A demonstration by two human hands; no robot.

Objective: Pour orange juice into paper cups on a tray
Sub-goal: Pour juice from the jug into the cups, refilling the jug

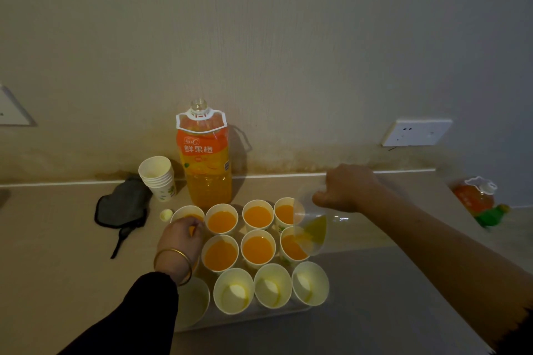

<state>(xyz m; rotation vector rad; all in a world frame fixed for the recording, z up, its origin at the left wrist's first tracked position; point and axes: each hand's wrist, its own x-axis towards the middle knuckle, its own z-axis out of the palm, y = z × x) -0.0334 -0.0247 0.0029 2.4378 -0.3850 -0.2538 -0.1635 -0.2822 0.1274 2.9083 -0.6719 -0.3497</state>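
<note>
Several paper cups stand in rows on a pale tray (245, 315). The two far rows hold orange juice, such as the cup (221, 222); the near row, such as the cup (234, 290), is empty. My right hand (344, 189) grips a clear jug (311, 226), tilted left, and its juice runs into the right-hand cup of the middle row (292, 248). My left hand (181, 238), with a gold bangle, rests over the left cups and its fingers touch the far-left cup (187, 215). The open orange juice bottle (205, 158) stands upright behind the tray.
A stack of spare paper cups (158, 177) and a dark cloth pouch (124, 203) lie left of the bottle, with a yellow bottle cap (166, 214) beside the tray. A second juice bottle (476, 196) lies at the far right. The wall is close behind.
</note>
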